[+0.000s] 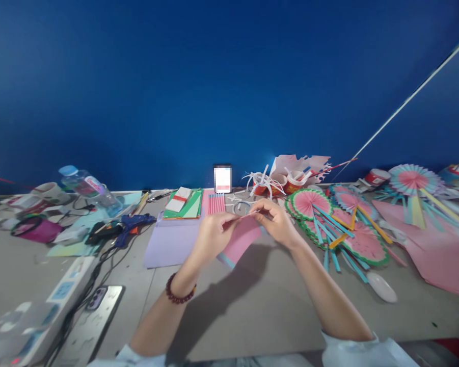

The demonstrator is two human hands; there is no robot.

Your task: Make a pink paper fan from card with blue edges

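Above the middle of the table I hold a sheet of pink paper [242, 240] by its upper edge. A pale blue strip runs along the paper's lower end. My left hand [217, 232], with a dark bead bracelet on the wrist, pinches the edge from the left. Close beside it, my right hand [274, 221] pinches the same edge with thumb and fingertips. Behind the left hand lie purple sheets [164, 244] and a green stack of paper [193, 203]. Pink striped paper [216, 204] lies just beyond both hands.
Pleated paper fans [311, 205] and a white spoon-like piece [382, 287] lie at right, near pink sheets [439, 244]. Paper cups [296, 181] stand behind. At left are a blue glue gun [132, 227], a bottle [89, 186], a power strip [57, 306] and a phone [95, 318].
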